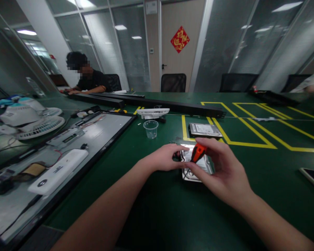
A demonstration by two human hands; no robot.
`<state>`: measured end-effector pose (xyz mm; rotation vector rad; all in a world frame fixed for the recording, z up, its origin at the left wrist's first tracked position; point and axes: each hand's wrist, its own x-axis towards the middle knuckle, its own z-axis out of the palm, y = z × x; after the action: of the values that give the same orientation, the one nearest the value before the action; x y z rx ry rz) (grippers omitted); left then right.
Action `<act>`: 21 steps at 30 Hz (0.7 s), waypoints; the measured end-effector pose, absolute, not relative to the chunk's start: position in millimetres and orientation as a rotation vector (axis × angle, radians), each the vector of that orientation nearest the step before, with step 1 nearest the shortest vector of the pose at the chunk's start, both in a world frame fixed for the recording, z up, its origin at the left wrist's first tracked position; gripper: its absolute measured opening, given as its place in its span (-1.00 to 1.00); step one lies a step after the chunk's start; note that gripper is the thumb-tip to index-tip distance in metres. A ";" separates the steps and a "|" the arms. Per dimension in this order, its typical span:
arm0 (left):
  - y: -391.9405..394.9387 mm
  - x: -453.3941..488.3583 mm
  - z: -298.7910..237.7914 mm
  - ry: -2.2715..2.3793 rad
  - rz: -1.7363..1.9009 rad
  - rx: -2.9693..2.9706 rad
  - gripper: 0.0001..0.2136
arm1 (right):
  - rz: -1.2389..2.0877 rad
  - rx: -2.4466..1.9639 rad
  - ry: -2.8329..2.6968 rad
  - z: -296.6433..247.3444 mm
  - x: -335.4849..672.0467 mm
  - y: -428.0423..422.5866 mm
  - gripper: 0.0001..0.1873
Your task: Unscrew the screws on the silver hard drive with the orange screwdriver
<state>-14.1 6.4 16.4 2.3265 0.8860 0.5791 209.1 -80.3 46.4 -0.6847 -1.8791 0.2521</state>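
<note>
A silver hard drive (199, 167) lies on the green table (157, 195) in front of me. My right hand (222, 170) is closed on an orange-and-black screwdriver (198, 153), whose tip points down onto the drive. My left hand (164, 157) rests at the drive's left edge with its fingertips pinched together against it; whether something small is between them I cannot make out. A second hard drive (204, 130) lies a little farther back, apart from both hands.
A clear plastic cup (151, 129) and a white fan grille (153, 112) stand behind the drives. A large opened panel (54, 153) with circuit boards fills the left. White fans (31, 120) lie far left. Long black bars (157, 103) cross the table. A seated person (86, 78) works at the back left.
</note>
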 end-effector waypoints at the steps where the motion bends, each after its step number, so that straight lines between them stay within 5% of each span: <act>1: 6.5 -14.2 16.4 0.886 0.579 2.327 -0.55 | 0.238 -0.691 -1.876 46.5 209.0 -79.9 -0.25; 21: 5.8 -13.4 17.9 0.896 0.561 2.328 -0.56 | 0.236 -0.709 -1.881 48.5 208.6 -80.6 -0.31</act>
<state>-13.4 5.8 17.9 2.3282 0.8963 0.5614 208.6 -80.6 48.5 -0.7090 -1.8811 0.2363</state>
